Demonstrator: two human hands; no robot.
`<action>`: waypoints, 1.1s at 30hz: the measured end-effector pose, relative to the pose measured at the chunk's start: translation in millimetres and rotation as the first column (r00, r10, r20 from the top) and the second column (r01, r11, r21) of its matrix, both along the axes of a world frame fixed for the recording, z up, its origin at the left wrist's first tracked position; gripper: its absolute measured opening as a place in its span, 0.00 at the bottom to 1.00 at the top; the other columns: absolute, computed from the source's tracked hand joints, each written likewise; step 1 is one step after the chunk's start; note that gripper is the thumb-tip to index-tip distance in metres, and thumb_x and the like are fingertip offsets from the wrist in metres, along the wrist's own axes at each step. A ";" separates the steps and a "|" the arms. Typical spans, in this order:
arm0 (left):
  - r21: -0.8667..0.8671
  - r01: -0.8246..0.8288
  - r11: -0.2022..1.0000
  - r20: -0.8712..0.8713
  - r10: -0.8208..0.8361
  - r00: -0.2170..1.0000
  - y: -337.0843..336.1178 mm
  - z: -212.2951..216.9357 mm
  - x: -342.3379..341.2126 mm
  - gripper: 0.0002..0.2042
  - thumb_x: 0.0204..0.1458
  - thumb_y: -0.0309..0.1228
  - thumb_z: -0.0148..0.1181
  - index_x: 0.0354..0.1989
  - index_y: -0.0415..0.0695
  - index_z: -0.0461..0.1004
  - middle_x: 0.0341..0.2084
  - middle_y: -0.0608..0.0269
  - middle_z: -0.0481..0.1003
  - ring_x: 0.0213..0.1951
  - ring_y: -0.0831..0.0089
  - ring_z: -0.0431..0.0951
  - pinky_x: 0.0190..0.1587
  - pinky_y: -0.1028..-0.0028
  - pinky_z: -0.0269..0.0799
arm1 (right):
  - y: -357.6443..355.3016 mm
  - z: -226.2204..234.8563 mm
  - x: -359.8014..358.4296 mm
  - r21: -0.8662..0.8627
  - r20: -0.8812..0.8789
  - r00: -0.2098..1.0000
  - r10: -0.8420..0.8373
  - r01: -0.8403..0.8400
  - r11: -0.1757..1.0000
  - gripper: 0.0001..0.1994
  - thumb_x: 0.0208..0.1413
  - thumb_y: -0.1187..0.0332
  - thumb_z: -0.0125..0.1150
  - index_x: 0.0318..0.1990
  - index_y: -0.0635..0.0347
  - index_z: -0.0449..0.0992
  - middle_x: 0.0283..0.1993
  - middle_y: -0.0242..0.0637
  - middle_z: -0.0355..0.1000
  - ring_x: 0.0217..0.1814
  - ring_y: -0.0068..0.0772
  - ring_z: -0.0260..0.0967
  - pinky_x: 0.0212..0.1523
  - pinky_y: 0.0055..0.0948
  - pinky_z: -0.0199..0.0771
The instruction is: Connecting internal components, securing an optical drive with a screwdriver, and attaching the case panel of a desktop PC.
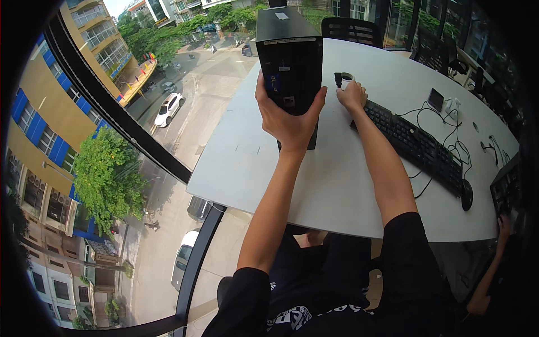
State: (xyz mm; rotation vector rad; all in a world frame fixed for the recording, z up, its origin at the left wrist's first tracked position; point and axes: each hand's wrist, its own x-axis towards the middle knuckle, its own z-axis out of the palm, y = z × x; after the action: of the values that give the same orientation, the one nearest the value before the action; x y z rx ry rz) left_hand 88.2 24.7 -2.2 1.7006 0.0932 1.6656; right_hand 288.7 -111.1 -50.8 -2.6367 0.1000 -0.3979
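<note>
A black desktop computer tower (pixel 289 50) stands upright on the white table (pixel 337 191), its port panel facing me. My left hand (pixel 286 121) grips its lower end, thumb and fingers wrapped around both sides. My right hand (pixel 352 95) rests on the table just right of the tower, fingers on a black cable plug (pixel 338 79) and a coil of white cable (pixel 348 77). A black keyboard (pixel 415 143) lies diagonally under my right forearm.
A black mouse (pixel 466 195) lies past the keyboard's near end, with loose black cables (pixel 449 140) and a small dark device (pixel 435 99) beyond. Black chairs (pixel 351 28) stand at the far side. Another person's hand (pixel 502 224) is at a second keyboard (pixel 505 188). A large window (pixel 129 140) borders the left.
</note>
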 end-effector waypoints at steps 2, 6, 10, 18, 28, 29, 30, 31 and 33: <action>0.010 0.016 1.000 -0.005 -0.016 1.000 -4.3 0.5 1.6 0.55 0.34 0.47 0.83 0.69 0.38 0.55 0.56 0.45 0.70 0.54 0.50 0.76 0.53 0.60 0.75 | -1.6 -6.4 2.2 -0.070 -0.028 1.000 -0.013 0.011 0.997 0.22 0.55 0.54 0.66 0.51 0.61 0.79 0.57 0.44 0.75 0.65 0.47 0.67 0.65 0.46 0.63; 0.041 0.140 0.989 0.033 -0.142 0.989 5.5 -13.6 -4.2 0.53 0.38 0.42 0.82 0.71 0.38 0.54 0.61 0.43 0.68 0.58 0.48 0.74 0.57 0.59 0.74 | 0.8 -14.3 10.0 -0.091 -0.073 0.997 -0.004 -0.002 0.996 0.18 0.58 0.51 0.64 0.47 0.52 0.84 0.50 0.42 0.81 0.60 0.46 0.74 0.62 0.46 0.67; 0.028 0.195 0.980 0.044 -0.196 0.980 10.6 -15.0 -4.7 0.51 0.40 0.38 0.82 0.70 0.37 0.55 0.63 0.43 0.67 0.61 0.47 0.73 0.60 0.60 0.73 | 2.9 -14.3 12.4 0.001 -0.021 0.998 0.052 -0.052 0.999 0.17 0.60 0.54 0.63 0.44 0.58 0.83 0.47 0.45 0.81 0.54 0.47 0.77 0.57 0.44 0.71; 0.016 0.314 0.949 0.096 -0.314 0.945 15.3 -12.4 2.9 0.39 0.51 0.34 0.73 0.69 0.35 0.58 0.62 0.44 0.69 0.60 0.50 0.73 0.61 0.60 0.71 | -26.6 41.7 -85.4 0.388 0.572 0.747 0.339 -0.610 0.691 0.14 0.67 0.63 0.60 0.49 0.68 0.75 0.38 0.40 0.82 0.40 0.29 0.82 0.41 0.30 0.78; -0.066 0.617 0.784 0.164 -0.601 0.782 60.9 6.5 -6.7 0.23 0.66 0.43 0.51 0.56 0.33 0.74 0.50 0.50 0.78 0.51 0.66 0.77 0.58 0.68 0.69 | -70.0 21.7 -323.6 -0.287 0.371 0.429 0.823 -0.790 0.542 0.13 0.57 0.69 0.69 0.47 0.65 0.79 0.28 0.35 0.73 0.30 0.34 0.70 0.39 0.32 0.68; -0.070 0.624 0.778 0.158 -0.609 0.777 61.7 7.4 -4.5 0.23 0.66 0.43 0.51 0.56 0.33 0.74 0.50 0.50 0.78 0.51 0.66 0.77 0.58 0.68 0.69 | -66.3 12.2 -328.4 -0.276 0.353 0.437 0.827 -0.796 0.538 0.12 0.58 0.68 0.68 0.46 0.65 0.79 0.27 0.35 0.72 0.29 0.34 0.71 0.39 0.32 0.69; -0.057 0.618 0.784 0.113 -0.610 0.784 63.5 9.0 -2.6 0.24 0.65 0.44 0.51 0.57 0.34 0.73 0.52 0.49 0.76 0.53 0.65 0.77 0.59 0.66 0.68 | -60.3 5.0 -327.9 -0.269 0.354 0.444 0.823 -0.795 0.544 0.12 0.58 0.68 0.68 0.46 0.65 0.79 0.27 0.35 0.72 0.29 0.34 0.71 0.39 0.32 0.69; -0.045 0.612 0.790 0.068 -0.608 0.791 66.3 10.3 -0.4 0.26 0.65 0.46 0.52 0.59 0.34 0.71 0.54 0.48 0.75 0.54 0.64 0.76 0.60 0.65 0.68 | -53.7 -1.2 -325.8 -0.214 0.347 0.469 0.812 -0.804 0.555 0.11 0.60 0.67 0.65 0.45 0.66 0.78 0.25 0.37 0.73 0.27 0.36 0.71 0.37 0.34 0.70; 0.026 0.590 0.807 0.021 -0.591 0.807 78.4 3.2 10.8 0.30 0.65 0.50 0.52 0.63 0.34 0.68 0.59 0.45 0.72 0.60 0.59 0.73 0.62 0.61 0.67 | -37.8 -3.9 -319.6 -0.158 0.343 0.487 0.803 -0.813 0.561 0.11 0.63 0.65 0.63 0.43 0.67 0.77 0.24 0.39 0.73 0.25 0.38 0.72 0.34 0.35 0.70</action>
State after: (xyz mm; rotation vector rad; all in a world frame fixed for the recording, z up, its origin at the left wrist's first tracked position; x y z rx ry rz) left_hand 99.0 103.1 0.9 1.5054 -0.4322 1.2123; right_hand -30.8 -148.9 -54.7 -2.1745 -1.2325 -0.5316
